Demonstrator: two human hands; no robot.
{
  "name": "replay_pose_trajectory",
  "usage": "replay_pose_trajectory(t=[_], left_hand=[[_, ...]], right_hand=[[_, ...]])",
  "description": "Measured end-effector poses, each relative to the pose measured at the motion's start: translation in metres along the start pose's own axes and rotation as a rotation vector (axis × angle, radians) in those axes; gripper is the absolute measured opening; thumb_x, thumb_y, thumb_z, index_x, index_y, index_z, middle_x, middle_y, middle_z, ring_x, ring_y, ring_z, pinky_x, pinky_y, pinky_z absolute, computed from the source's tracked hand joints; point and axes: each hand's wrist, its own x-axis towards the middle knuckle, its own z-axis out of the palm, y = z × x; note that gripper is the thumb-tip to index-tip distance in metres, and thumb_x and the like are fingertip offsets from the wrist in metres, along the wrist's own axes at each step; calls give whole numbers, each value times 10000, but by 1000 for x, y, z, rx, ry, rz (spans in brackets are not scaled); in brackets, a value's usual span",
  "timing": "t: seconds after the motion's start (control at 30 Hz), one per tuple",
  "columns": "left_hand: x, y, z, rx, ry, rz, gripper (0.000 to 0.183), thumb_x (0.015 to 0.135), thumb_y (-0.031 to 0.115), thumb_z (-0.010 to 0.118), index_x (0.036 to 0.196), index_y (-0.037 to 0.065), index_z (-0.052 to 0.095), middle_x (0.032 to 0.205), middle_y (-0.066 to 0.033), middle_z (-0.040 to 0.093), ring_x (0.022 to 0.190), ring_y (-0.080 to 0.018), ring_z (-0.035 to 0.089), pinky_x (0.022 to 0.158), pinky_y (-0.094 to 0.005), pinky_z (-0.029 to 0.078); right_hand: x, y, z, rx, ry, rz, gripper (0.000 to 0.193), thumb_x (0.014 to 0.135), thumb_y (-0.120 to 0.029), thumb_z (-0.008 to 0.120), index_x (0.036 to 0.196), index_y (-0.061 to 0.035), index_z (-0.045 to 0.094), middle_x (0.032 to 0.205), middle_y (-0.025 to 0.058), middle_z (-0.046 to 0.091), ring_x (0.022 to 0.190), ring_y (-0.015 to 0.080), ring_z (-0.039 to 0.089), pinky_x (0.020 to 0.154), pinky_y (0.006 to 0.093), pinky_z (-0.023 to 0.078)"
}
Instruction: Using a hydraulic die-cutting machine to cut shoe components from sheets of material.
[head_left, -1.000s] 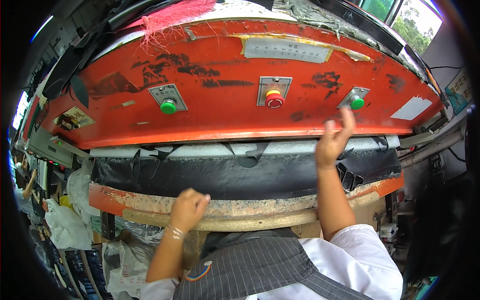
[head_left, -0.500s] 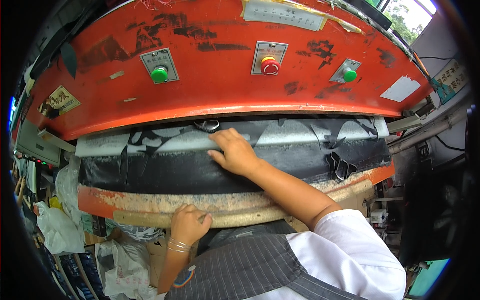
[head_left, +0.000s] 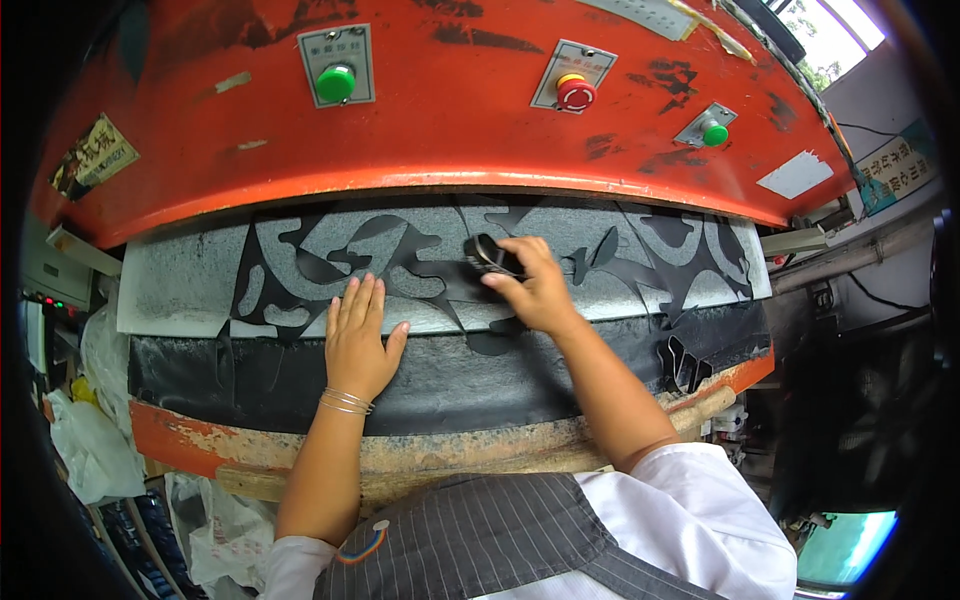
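My right hand [head_left: 538, 290] grips a dark metal cutting die [head_left: 484, 252], a bent strip blurred by motion, above the white cutting board [head_left: 180, 295]. Across that board lies a black sheet [head_left: 330, 268] full of curved cut-outs, with narrow webs left between them. My left hand [head_left: 362, 335] rests flat, fingers stretched out, at the near edge of the sheet and board. A second cutting die [head_left: 684, 366], an open outline of thin metal, sits on the black ledge [head_left: 270, 385] to the right.
An orange-red press beam [head_left: 440, 150] spans the far side, bearing a green button [head_left: 336, 84], a red stop knob [head_left: 576, 93] and a smaller green button [head_left: 714, 133]. A worn tan rail [head_left: 290, 484] runs along the front. Plastic bags [head_left: 85, 445] hang at the left.
My left hand has moved from the front rail onto the sheet. My right hand has lifted the die from beneath the beam's edge and moved it right. More of the board and sheet now shows.
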Motion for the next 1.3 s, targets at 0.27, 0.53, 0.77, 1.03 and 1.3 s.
replay_pose_trajectory(t=[0.27, 0.53, 0.77, 1.03, 1.3], left_hand=[[-1, -1, 5, -42, 24, 9, 625, 901, 363, 602, 1391, -2, 470, 1470, -170, 438, 1409, -317, 340, 1161, -480, 214], [1, 7, -2, -101, 43, 12, 634, 879, 294, 638, 1402, -8, 447, 1448, -176, 460, 1392, -327, 366, 1153, -477, 229], [63, 26, -84, -436, 305, -52, 197, 889, 110, 641, 1032, -21, 674, 938, -157, 675, 872, -317, 656, 809, -369, 503], [179, 73, -150, 109, 663, 326, 279, 866, 124, 620, 636, 45, 483, 647, -122, 475, 663, -322, 495, 591, -415, 395], [37, 87, -91, -299, -39, 43, 270, 867, 198, 645, 647, 49, 601, 666, -127, 553, 653, -330, 558, 598, -432, 455]], right_hand=[[-11, 13, 5, -153, -185, -108, 507, 710, -280, 830, 1107, -27, 642, 991, 115, 648, 942, 303, 565, 838, 376, 477], [-6, 10, -15, -154, -298, -91, 571, 733, -339, 795, 1194, -57, 614, 1112, 123, 624, 1042, 324, 551, 943, 414, 437], [50, 29, -154, -216, 710, -79, 425, 912, -246, 659, 1256, -13, 567, 1307, 153, 535, 1223, 315, 478, 1055, 419, 353], [133, 49, -230, -445, 1112, 102, 671, 1012, -524, 320, 1500, -65, 281, 1557, 268, 144, 1430, 413, 175, 1143, 542, 128], [-17, 7, -122, -371, 203, 7, 410, 831, -312, 698, 1160, -79, 622, 1176, 125, 627, 1174, 318, 517, 1005, 453, 313]])
